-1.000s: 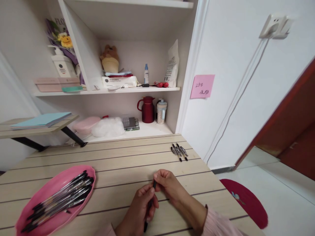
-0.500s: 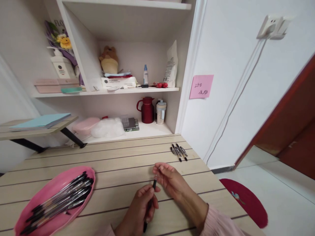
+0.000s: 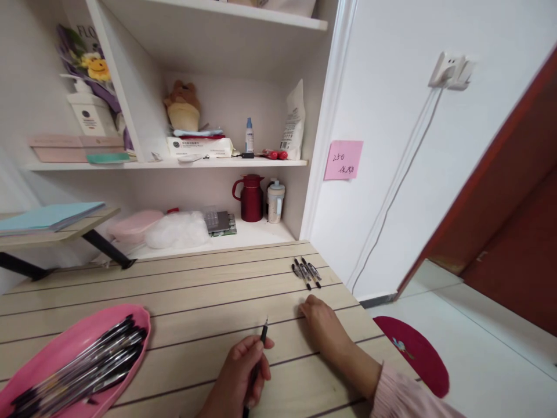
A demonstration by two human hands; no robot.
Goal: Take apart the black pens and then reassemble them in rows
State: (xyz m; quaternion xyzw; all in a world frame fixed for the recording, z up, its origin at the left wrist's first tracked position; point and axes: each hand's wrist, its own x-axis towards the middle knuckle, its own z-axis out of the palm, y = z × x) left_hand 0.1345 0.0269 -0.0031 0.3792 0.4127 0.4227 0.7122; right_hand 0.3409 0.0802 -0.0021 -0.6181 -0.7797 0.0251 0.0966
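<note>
My left hand is closed around a black pen, its narrow bare tip pointing up and away from me. To the right, my right hand rests low over the table, palm down, fingers bent and pressed together. Whatever its fingertips hold, if anything, is hidden under the hand. Just beyond it lies a small row of black-and-clear pen-like pieces, side by side. At the left, a pink tray carries several clear-barrelled pens with black ends.
The slatted wooden table meets a white shelf unit at the back. A dark red jug and a pale cup stand on its lower shelf. A raised stand is at left; a red stool is beyond the right edge.
My right hand has moved away from the pen tip, rightward and down to the table near the row of pieces. My left hand keeps the pen. The view has shifted slightly.
</note>
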